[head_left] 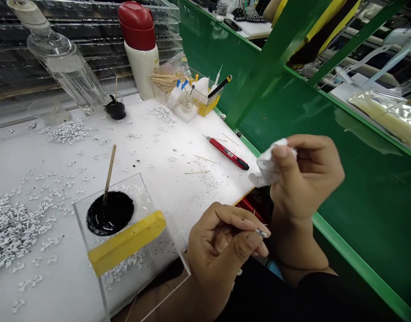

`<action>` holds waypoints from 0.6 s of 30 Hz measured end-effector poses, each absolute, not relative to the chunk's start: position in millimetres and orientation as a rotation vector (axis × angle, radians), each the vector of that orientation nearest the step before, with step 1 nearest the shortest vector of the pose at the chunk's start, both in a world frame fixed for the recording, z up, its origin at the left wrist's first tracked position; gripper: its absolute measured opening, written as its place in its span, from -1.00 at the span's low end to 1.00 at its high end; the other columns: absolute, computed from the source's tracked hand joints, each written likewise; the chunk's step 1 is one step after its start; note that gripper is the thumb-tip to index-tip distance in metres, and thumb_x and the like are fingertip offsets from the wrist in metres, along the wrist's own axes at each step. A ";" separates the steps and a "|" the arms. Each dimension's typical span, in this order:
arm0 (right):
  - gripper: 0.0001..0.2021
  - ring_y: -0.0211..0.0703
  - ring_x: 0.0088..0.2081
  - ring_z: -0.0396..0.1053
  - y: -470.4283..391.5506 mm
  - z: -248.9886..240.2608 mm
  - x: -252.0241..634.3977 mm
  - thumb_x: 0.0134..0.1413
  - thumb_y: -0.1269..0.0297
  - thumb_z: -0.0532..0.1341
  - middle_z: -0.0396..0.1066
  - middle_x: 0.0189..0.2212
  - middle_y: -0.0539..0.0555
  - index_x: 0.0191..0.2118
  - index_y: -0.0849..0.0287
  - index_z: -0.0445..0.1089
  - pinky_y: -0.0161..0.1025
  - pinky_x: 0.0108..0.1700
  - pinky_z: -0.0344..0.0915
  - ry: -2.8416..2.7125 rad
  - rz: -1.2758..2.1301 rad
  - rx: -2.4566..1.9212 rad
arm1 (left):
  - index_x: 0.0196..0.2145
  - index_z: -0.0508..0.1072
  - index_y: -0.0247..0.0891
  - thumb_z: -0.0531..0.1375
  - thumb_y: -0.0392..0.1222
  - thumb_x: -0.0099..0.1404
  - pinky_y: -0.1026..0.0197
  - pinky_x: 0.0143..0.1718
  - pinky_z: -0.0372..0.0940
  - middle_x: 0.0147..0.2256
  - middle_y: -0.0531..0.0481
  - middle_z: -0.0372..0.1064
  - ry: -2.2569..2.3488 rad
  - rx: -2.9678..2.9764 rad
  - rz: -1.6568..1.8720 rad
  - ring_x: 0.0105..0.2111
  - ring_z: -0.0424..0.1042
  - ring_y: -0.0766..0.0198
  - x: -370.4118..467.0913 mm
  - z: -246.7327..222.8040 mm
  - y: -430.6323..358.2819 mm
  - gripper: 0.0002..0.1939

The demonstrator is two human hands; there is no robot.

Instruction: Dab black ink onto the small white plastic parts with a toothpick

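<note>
A: So what's where?

B: Going off the black paint [120,213]: loose white bits [10,230] heaped left of it. Right of it, the left hand [222,250] pinches one tiny piece [260,233] between thumb and finger. Farther right of the paint, the right hand [302,179] is clamped on a crumpled tissue [269,164].

A: How's that piece handle?

B: Probably feather-light, stiff, easily dropped. I'd grip its edges. Tissue looks soft; bunch it.

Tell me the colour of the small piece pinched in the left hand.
The small piece is white with black marks; seen in the head view.
</note>
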State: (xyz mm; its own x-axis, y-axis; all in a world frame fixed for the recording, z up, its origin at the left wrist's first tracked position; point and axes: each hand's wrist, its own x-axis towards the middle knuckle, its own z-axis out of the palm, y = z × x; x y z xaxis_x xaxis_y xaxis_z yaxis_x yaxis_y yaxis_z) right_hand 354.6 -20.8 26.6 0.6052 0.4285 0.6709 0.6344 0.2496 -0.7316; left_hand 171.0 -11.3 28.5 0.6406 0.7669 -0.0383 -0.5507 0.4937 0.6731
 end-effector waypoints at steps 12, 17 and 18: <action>-0.83 -0.30 -0.42 0.32 -27.2 16.4 363.2 0.31 0.15 0.49 0.53 -0.34 -0.04 -0.17 0.13 0.62 -0.29 -0.39 0.22 -1.086 -0.002 -1.543 | -0.32 0.58 -0.22 0.51 -0.24 0.37 0.39 -0.38 0.58 -0.33 0.03 0.66 0.380 0.665 0.932 -0.47 0.60 0.40 178.7 27.5 -15.8 -0.82; -0.97 -0.17 -0.38 0.35 -57.1 32.0 348.4 0.30 0.23 0.49 0.56 -0.33 -0.03 -0.19 -0.05 0.67 -0.13 -0.37 0.18 -1.079 0.151 -1.477 | -0.30 0.61 -0.20 0.49 -0.27 0.39 0.39 -0.37 0.59 -0.31 0.05 0.66 0.400 0.688 0.977 -0.45 0.61 0.39 178.9 28.3 -14.8 -0.86; -0.97 -0.15 -0.38 0.35 -63.3 35.0 345.6 0.30 0.21 0.49 0.55 -0.35 -0.03 -0.20 -0.05 0.67 -0.11 -0.35 0.19 -1.081 0.197 -1.471 | -0.29 0.63 -0.19 0.49 -0.29 0.39 0.39 -0.36 0.59 -0.31 0.06 0.66 0.399 0.683 0.981 -0.45 0.61 0.39 179.2 27.9 -15.2 -0.87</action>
